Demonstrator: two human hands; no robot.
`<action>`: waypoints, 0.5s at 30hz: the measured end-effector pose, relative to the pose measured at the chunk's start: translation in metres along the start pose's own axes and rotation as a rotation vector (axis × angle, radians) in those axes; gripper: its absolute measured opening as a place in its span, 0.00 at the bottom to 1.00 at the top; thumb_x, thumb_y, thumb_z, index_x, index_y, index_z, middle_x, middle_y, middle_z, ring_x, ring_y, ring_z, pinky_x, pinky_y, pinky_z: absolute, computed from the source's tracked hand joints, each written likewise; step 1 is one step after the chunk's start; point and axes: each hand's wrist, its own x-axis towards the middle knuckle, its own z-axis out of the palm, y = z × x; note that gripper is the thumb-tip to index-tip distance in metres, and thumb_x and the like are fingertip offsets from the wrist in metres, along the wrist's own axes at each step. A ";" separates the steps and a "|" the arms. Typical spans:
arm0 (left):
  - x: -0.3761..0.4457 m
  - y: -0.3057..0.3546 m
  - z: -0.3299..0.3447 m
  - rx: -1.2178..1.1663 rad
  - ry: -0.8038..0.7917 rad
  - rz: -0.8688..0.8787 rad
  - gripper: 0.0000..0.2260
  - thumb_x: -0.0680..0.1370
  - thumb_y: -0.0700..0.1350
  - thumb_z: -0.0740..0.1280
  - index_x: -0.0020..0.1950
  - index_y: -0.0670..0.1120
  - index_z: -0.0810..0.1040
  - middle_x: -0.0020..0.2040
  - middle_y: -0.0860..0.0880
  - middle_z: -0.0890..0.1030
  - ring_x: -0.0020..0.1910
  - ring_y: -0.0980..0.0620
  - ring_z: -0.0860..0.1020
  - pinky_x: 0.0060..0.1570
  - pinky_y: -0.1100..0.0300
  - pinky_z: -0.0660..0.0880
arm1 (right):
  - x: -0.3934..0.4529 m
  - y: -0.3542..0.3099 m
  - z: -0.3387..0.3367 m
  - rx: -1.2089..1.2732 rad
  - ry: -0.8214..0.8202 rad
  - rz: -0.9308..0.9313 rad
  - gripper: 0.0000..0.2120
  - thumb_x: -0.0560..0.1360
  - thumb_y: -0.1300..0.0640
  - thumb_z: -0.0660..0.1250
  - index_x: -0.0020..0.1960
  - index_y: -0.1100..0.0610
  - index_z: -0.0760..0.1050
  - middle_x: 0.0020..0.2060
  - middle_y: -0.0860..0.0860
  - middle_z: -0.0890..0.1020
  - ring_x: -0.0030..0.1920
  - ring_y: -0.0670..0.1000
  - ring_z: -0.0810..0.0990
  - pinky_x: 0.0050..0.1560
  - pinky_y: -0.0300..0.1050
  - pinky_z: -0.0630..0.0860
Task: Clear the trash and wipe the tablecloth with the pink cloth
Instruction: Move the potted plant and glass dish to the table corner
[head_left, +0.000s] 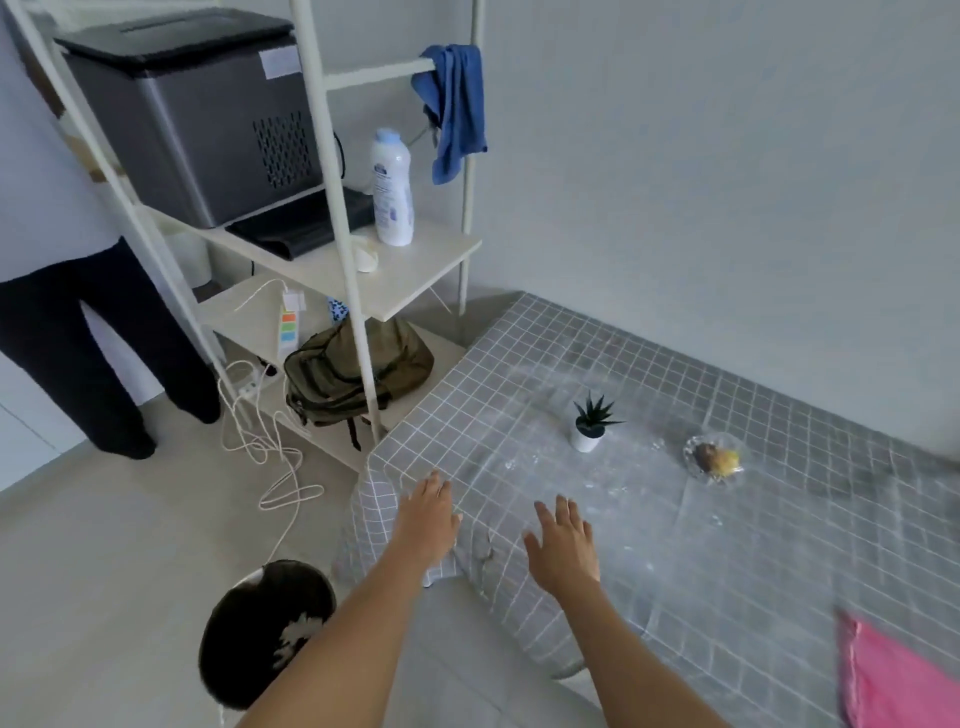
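Grey-walled room, pale floor; white shelf rack (332, 218) at upper left. Grey checked tablecloth (675, 545) fills the lower right, its near corner draped over the table edge at lower centre. Trash (716, 460), brown and yellow scraps in crinkled clear wrap, lies right of centre, near a small potted plant (589, 423) but apart from it. It is judged light, soft and possibly sticky, best gathered by the wrap's edge. Pink cloth (893, 675), at lower right and cut off by the frame, is judged limp, best bunched in the palm. Left hand (427, 517) and right hand (563, 545) are spread flat over the draped corner, nothing held; contact cannot be told. Dark-lined bin (260, 629) stands at lower left. Open room is judged ample mid-cloth; the plant is likely to tip.
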 end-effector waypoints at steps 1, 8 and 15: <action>0.003 0.016 0.002 0.016 -0.002 0.015 0.26 0.83 0.51 0.53 0.78 0.43 0.50 0.79 0.44 0.47 0.77 0.45 0.48 0.74 0.48 0.53 | -0.002 0.017 -0.003 -0.003 0.002 0.019 0.26 0.82 0.46 0.50 0.77 0.52 0.50 0.77 0.56 0.47 0.77 0.56 0.44 0.75 0.53 0.46; 0.016 0.117 0.022 0.082 -0.085 0.139 0.27 0.83 0.51 0.53 0.78 0.42 0.48 0.79 0.43 0.47 0.77 0.44 0.47 0.75 0.47 0.51 | -0.021 0.123 -0.018 0.005 0.020 0.177 0.26 0.82 0.45 0.50 0.77 0.52 0.51 0.77 0.55 0.49 0.77 0.56 0.46 0.75 0.54 0.48; 0.038 0.159 0.029 0.110 -0.096 0.176 0.27 0.82 0.50 0.55 0.78 0.43 0.48 0.79 0.43 0.47 0.77 0.44 0.48 0.75 0.46 0.49 | -0.018 0.178 -0.030 0.056 0.033 0.268 0.27 0.81 0.45 0.51 0.77 0.52 0.51 0.77 0.56 0.50 0.77 0.56 0.46 0.75 0.55 0.49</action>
